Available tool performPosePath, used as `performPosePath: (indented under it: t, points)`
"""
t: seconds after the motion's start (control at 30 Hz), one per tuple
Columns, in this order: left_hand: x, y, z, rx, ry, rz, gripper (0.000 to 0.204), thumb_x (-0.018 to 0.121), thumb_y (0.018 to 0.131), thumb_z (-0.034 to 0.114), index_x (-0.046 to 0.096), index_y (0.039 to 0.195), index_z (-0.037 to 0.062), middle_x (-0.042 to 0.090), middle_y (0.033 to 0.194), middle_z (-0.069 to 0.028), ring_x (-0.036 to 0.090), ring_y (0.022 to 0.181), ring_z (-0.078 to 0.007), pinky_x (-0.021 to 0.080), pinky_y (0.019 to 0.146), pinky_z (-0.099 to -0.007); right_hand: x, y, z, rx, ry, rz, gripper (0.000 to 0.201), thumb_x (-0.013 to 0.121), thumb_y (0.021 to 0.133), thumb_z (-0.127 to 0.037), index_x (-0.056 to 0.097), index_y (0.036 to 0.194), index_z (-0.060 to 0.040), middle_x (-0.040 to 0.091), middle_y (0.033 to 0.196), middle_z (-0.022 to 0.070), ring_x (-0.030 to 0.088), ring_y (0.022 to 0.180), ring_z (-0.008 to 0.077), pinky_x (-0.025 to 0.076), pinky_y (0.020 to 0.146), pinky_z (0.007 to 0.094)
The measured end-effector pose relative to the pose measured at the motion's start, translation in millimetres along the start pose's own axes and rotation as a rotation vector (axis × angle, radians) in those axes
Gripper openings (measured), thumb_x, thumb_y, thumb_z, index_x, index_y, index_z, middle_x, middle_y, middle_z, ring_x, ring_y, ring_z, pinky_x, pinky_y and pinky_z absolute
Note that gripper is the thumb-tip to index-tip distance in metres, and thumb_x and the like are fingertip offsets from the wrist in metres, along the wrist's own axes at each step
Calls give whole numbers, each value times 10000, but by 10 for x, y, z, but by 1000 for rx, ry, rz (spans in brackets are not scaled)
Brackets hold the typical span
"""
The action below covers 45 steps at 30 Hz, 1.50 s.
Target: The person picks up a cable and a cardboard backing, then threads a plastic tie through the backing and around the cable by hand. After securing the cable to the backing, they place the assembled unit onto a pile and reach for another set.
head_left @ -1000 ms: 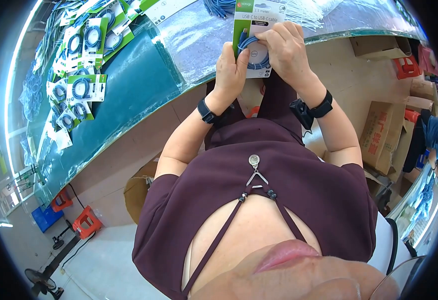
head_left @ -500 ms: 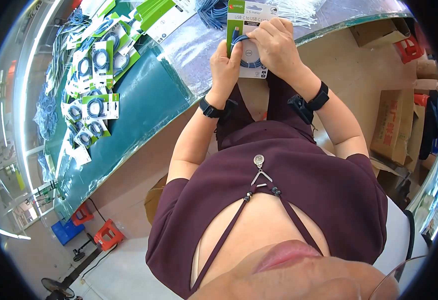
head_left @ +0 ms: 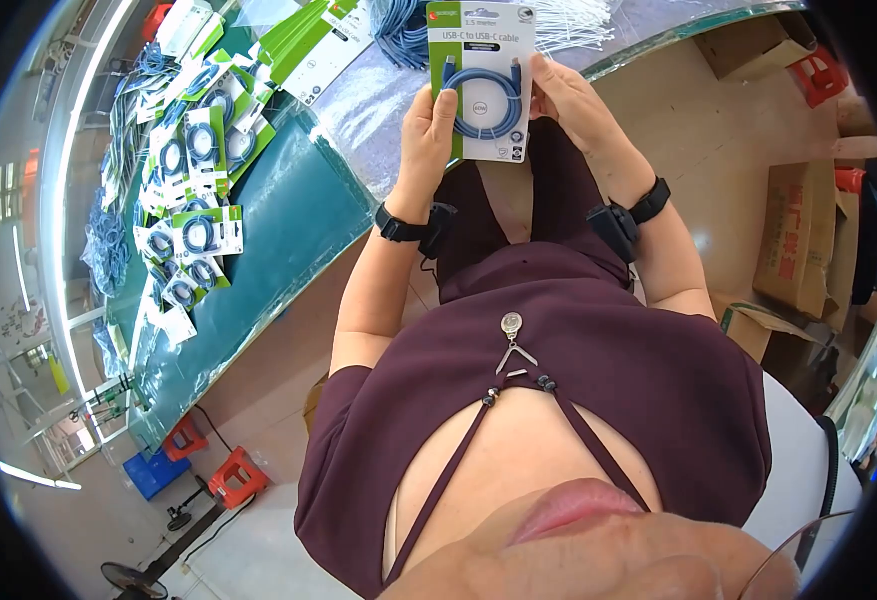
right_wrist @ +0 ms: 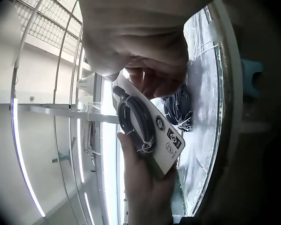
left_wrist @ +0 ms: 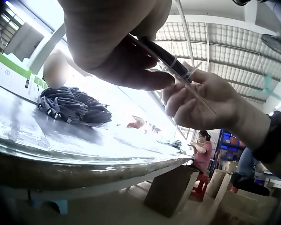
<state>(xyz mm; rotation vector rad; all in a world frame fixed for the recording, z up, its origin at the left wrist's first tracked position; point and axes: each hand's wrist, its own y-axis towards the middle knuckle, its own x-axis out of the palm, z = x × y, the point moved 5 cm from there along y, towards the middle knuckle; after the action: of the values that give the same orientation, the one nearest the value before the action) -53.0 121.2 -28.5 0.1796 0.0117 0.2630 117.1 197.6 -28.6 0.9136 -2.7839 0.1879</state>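
Note:
A green and white cable card (head_left: 506,110) with "USB-C to USB-C cable" printed on it faces up before the person's chest. A coiled blue cable (head_left: 458,122) lies on the card, bound with white ties at its top right and bottom. The left hand (head_left: 426,142) grips the card's left edge, thumb in front. At the right edge the right hand (head_left: 580,112) holds the card with its thumb, the other fingers mostly behind it. In the right wrist view the coil (right_wrist: 136,123) shows on the tilted card, with the left thumb beside it.
Several carded cables (head_left: 198,140) lie piled on the green table mat (head_left: 278,190) at the left. Blank cards (head_left: 308,45), a blue cable bundle (head_left: 403,30) and white ties (head_left: 578,22) lie along the far side. Cardboard boxes (head_left: 796,230) stand at the right.
The right hand has moved off the coil's top to the card's right edge, uncovering the cable's right connector and the white ties. The left hand keeps its grip on the left edge.

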Motion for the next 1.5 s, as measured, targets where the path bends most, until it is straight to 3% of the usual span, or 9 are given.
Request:
performPosePath:
  t: [0.3, 0.67, 0.83, 0.97, 1.03, 1.13, 1.23, 1.4, 1.5]
  points:
    - [-22, -15, -12, 52, 299, 41, 323, 510, 971, 323, 577, 981, 8, 580, 765, -49, 504, 710, -97, 433, 642, -260, 74, 192, 214, 158, 313, -72, 347, 541, 950, -349, 583, 1109, -43, 623, 974, 12, 591, 821, 83, 502, 709, 236]
    - [48, 78, -204, -36, 48, 137, 346, 503, 974, 347, 582, 964, 10, 572, 793, -19, 494, 712, -88, 427, 633, -250, 55, 315, 283, 214, 355, -63, 367, 522, 967, -278, 505, 1228, -21, 616, 1080, 38, 614, 965, 128, 529, 832, 311]
    - [3, 114, -262, -158, -144, 33, 368, 455, 995, 329, 577, 1088, -5, 634, 959, -44, 588, 837, -84, 486, 727, -224, 96, 178, 122, -59, 262, -121, 386, 533, 961, -287, 496, 1233, -15, 614, 1026, 18, 588, 943, 110, 500, 798, 272]
    - [56, 74, -247, -116, -136, 81, 342, 472, 991, 332, 581, 980, 8, 576, 845, 7, 514, 763, -74, 428, 655, -219, 37, 117, 203, -133, -22, -27, 345, 537, 959, -263, 532, 1190, -8, 612, 990, 9, 562, 914, 87, 469, 758, 241]
    - [35, 11, -220, -145, 77, 66, 308, 483, 986, 299, 559, 1023, 3, 573, 884, -15, 520, 764, -86, 437, 677, -225, 0, 204, 279, -145, -209, 44, 303, 540, 957, -231, 559, 1157, -5, 612, 977, 6, 546, 898, 76, 450, 737, 229]
    - [-43, -35, -376, 160, 554, -59, 274, 549, 945, 222, 510, 1119, 14, 582, 1002, -71, 570, 790, -134, 484, 695, -257, 85, 137, 221, -114, 37, 14, 258, 530, 952, -163, 565, 1124, 26, 611, 992, 28, 553, 920, 98, 454, 796, 241]
    - [23, -403, -171, -466, -356, -280, 370, 577, 919, 163, 463, 1246, 31, 547, 1165, -94, 595, 983, -181, 563, 754, -348, 54, 160, 307, -73, -2, -92, 273, 546, 944, -150, 554, 1149, 31, 606, 994, 50, 564, 893, 105, 459, 783, 242]
    - [-722, -459, -355, -485, -396, -29, 342, 585, 915, 146, 478, 1222, 38, 586, 1086, -74, 625, 914, -200, 584, 738, -380, 198, 255, 112, -269, -287, 43, 248, 557, 934, -142, 556, 1138, -1, 599, 954, 63, 579, 848, 133, 458, 754, 248]
    - [-1662, -346, -349, -524, -314, 281, 222, 624, 891, 133, 535, 1073, 43, 608, 986, -79, 626, 864, -214, 577, 721, -421, 117, 381, 236, -549, -875, 144, 221, 587, 882, -97, 590, 1097, -42, 589, 918, 88, 592, 821, 202, 465, 738, 296]
